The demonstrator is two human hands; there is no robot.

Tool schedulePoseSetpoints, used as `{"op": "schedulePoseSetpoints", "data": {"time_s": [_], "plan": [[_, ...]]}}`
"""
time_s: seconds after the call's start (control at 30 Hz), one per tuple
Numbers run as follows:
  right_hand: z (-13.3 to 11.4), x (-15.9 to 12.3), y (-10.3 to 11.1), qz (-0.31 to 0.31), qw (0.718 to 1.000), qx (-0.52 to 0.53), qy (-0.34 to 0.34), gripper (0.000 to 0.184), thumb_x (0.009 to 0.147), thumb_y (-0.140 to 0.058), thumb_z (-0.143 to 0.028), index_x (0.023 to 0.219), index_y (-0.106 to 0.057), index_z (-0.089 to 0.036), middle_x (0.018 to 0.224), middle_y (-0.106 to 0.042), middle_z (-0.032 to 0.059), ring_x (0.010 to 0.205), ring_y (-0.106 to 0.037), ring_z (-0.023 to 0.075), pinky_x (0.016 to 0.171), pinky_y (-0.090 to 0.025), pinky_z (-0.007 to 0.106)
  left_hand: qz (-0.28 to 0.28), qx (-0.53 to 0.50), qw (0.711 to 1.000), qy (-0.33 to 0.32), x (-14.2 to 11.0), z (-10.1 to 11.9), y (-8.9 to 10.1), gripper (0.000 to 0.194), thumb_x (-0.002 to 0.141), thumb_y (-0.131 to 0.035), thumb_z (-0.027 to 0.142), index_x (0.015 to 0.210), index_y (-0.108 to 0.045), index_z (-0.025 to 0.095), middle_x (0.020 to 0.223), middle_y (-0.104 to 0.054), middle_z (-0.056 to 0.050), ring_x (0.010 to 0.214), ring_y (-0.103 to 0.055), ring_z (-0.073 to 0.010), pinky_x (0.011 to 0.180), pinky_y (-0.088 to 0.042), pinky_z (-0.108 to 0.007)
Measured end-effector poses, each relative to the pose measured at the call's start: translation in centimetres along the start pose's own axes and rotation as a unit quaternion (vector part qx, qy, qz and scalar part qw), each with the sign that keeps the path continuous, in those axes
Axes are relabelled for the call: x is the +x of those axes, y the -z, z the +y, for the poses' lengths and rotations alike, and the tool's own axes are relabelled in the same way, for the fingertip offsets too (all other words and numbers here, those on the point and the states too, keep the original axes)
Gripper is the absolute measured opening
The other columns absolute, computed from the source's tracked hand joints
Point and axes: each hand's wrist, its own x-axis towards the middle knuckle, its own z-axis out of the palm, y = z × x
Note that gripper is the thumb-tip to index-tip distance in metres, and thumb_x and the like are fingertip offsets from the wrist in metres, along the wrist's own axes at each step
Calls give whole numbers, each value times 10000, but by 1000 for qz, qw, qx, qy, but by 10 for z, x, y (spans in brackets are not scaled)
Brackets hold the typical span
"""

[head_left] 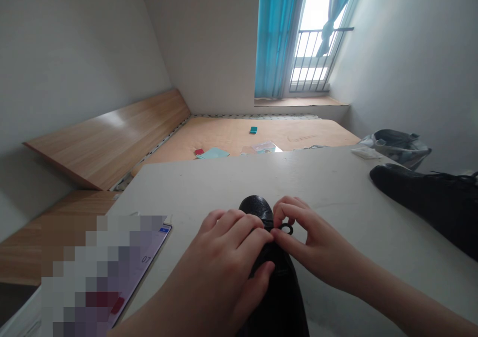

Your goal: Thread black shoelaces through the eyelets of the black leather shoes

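A black leather shoe (289,292) lies on the white table, its rounded toe pointing away from me. My left hand (229,247) is wrapped over the shoe from the left, fingers curled across its top near the toe. At the shoe's right side, my right hand (298,227) pinches a black shoelace (287,228) between thumb and fingertips, and a small loop of it shows beside the fingers. Both hands' fingertips come close together over the shoe. Much of the shoe's left side and lacing is hidden under my left hand.
Another black lace-up shoe (421,192) lies at the table's right. A phone-like screen (149,257), partly pixelated, is at the left. A small white packet (365,153) sits by the far right edge of the white table (194,187). Beyond are a bed (220,128) and a grey bag (403,145).
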Motion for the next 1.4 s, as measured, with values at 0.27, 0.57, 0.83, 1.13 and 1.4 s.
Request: {"op": "schedulePoseSetpoints", "data": {"time_s": [0.27, 0.57, 0.83, 1.13, 1.4], "plan": [[0, 0, 1, -29, 994, 82, -69, 111, 840, -539, -273, 754, -558, -205, 871, -550, 18, 845, -523, 185, 773, -404, 345, 3, -11, 1000, -23, 4, -5, -4, 162, 921, -523, 191, 1010, -650, 235, 1031, -724, -4, 996, -587, -233, 953, -320, -416], [-2, 0, 4, -11, 990, 126, -61, 145, 833, -594, -293, 722, -586, -201, 890, -566, 17, 874, -551, 183, 807, -406, 346, 56, -4, 996, -76, 4, -4, -1, 78, 893, -626, 228, 831, -599, 190, 937, -726, 24, 957, -622, -200, 931, -309, -367], [-3, 3, 15, 50, 991, 112, -54, 199, 845, -599, -353, 703, -587, -215, 929, -575, 39, 1049, -568, 237, 793, -450, 329, 43, -21, 996, -69, 5, -5, -2, 16, 856, -632, 175, 846, -642, 179, 960, -733, 0, 966, -617, -206, 942, -327, -375], [1, 5, 23, 109, 994, -26, 13, 146, 906, -552, -356, 863, -621, -235, 1000, -600, 44, 931, -614, 191, 754, -528, 304, 3, -53, 998, -30, 5, -4, 2, 205, 854, -581, 176, 1027, -686, 211, 960, -726, -14, 952, -605, -224, 912, -376, -411], [-7, -69, -9, 97, 971, -124, 178, 155, 947, -530, -390, 1058, -592, -301, 936, -698, 14, 496, -576, 94, 447, -506, 166, -56, -21, 997, 51, 3, -10, 22, 375, 785, -727, 303, 1129, -637, 186, 1112, -670, -76, 1072, -574, -315, 977, -410, -534]]}}
